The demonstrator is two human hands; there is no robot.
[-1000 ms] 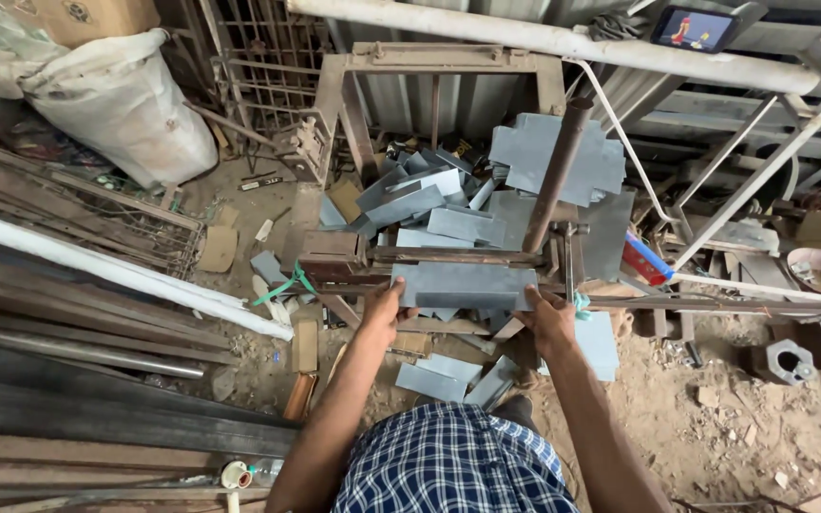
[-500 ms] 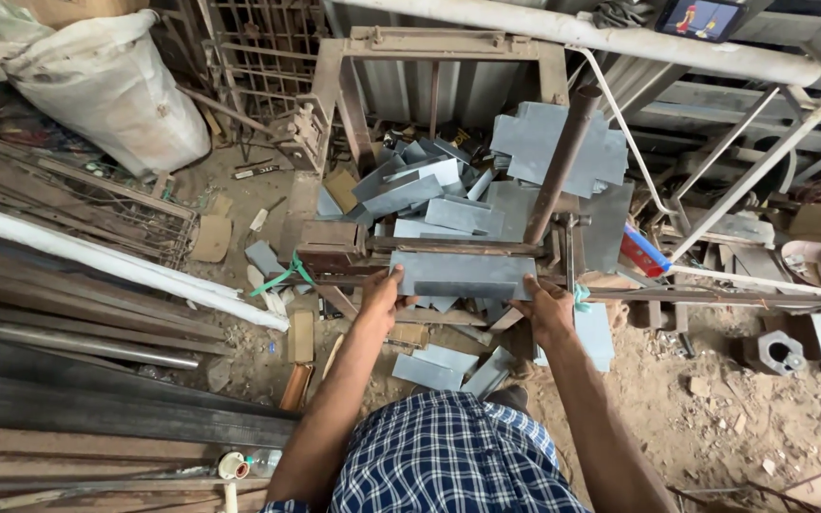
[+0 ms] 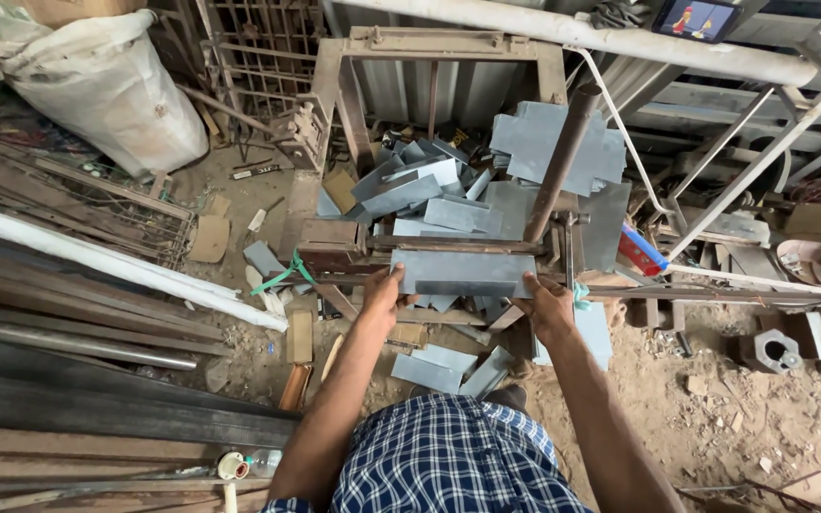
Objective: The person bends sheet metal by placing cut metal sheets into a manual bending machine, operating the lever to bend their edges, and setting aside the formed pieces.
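Observation:
A flat grey metal sheet (image 3: 465,272) lies across the bed of a rusty hand-operated bending machine (image 3: 353,242) in front of me. My left hand (image 3: 383,291) grips the sheet's near left corner. My right hand (image 3: 545,306) grips its near right corner. The machine's brown lever pipe (image 3: 563,160) slants up over the sheet. Behind the machine lies a heap of cut and folded grey sheet pieces (image 3: 486,171). More grey pieces (image 3: 439,366) lie on the dirt below the machine, near my feet.
Long steel bars and a white pipe (image 3: 97,261) lie to my left. A big white sack (image 3: 106,85) stands far left. A rusty steel frame (image 3: 439,47) stands behind the heap. Rods and metal blocks (image 3: 772,350) crowd the right side, with a small screen (image 3: 696,19) above.
The view shifted slightly. My two hands stay on the near corners of the sheet, which sits much as before in the machine.

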